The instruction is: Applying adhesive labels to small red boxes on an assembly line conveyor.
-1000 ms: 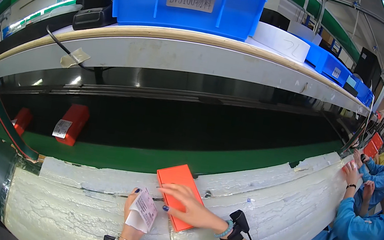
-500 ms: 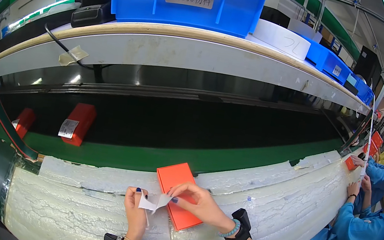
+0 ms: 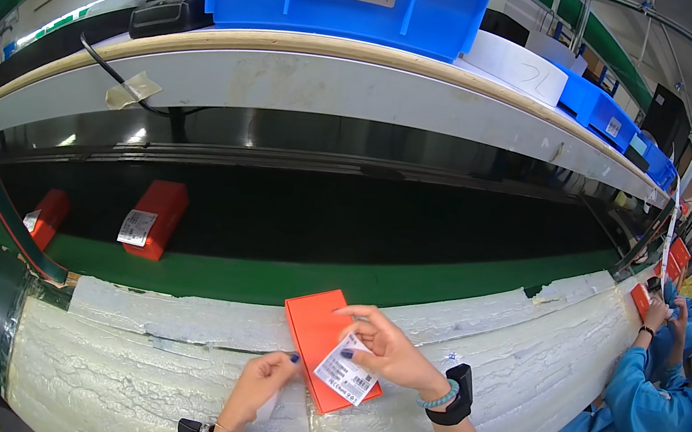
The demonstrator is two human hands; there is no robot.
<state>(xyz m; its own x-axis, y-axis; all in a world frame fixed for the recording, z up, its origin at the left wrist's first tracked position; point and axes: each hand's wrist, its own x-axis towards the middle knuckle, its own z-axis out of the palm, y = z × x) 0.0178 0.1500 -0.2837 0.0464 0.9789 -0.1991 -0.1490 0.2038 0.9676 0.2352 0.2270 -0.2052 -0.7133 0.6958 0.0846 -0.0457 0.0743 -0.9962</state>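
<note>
A flat orange-red box (image 3: 313,318) lies at a slant on the worktop in front of me. Over its near right part, my right hand (image 3: 392,354) pinches a white printed label (image 3: 344,375) by its upper edge, index finger stretched above it. The label covers part of the lid; whether it touches the box I cannot tell. My left hand (image 3: 260,385) is closed beside the box's left edge, thumb and finger together. A bit of white paper strip (image 3: 268,406) shows under its palm.
Beyond the worktop (image 3: 125,380) runs a dark green conveyor belt (image 3: 362,227), carrying red boxes (image 3: 155,223) with white labels on the left. Above it a shelf (image 3: 320,91) holds a blue bin (image 3: 342,1). Co-workers in blue (image 3: 648,409) handle red boxes at right.
My hands have moved apart. The white label, earlier held between both, is now in the right hand alone with print showing, over the box. The left hand has turned inward.
</note>
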